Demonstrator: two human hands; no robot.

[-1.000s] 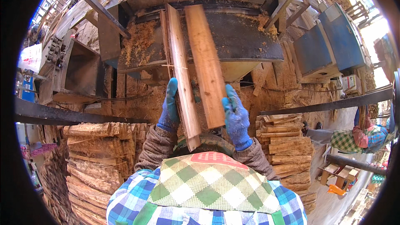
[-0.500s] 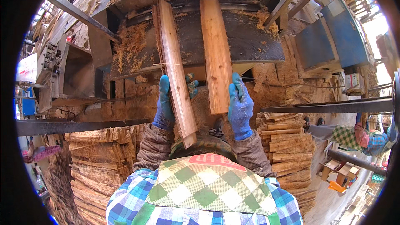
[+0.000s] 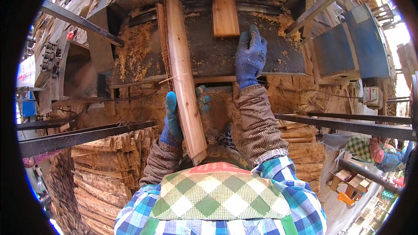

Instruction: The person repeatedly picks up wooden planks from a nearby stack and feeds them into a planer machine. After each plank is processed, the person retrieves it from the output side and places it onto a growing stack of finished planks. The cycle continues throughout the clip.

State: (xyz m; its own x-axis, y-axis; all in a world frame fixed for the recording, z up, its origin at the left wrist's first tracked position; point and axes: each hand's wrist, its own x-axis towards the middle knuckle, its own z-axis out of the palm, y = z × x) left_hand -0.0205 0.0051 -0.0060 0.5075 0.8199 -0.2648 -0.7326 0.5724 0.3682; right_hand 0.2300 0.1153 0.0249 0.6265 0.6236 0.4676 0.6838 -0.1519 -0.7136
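Note:
A long wooden board (image 3: pixel 182 69) slants from the dark metal machine bed (image 3: pixel 204 56) down toward my apron. My left hand (image 3: pixel 172 119), in a blue glove, grips its near part, thumb along the left edge and fingertips showing at the right edge. A narrow bark-edged strip (image 3: pixel 161 26) lies along the board's far left side. Farther right, a second, shorter-looking board (image 3: pixel 225 19) lies flat on the bed, its far part hidden under the machine's front. Beside its near right corner is my gloved right hand (image 3: pixel 251 56), fingers pointing forward and not wrapped round it.
Sawdust (image 3: pixel 135 56) coats the bed's left side. Metal bars (image 3: pixel 82 21) slope down at both sides. Stacked wood pieces (image 3: pixel 102 169) stand at my left and right behind dark rails (image 3: pixel 87 137). Blue metal boxes (image 3: pixel 335 52) stand at right. Another person (image 3: pixel 383 154) is at far right.
The right board has slid forward, mostly under the machine. My right hand has moved forward and released its edge. The left hand and its board have shifted slightly nearer me.

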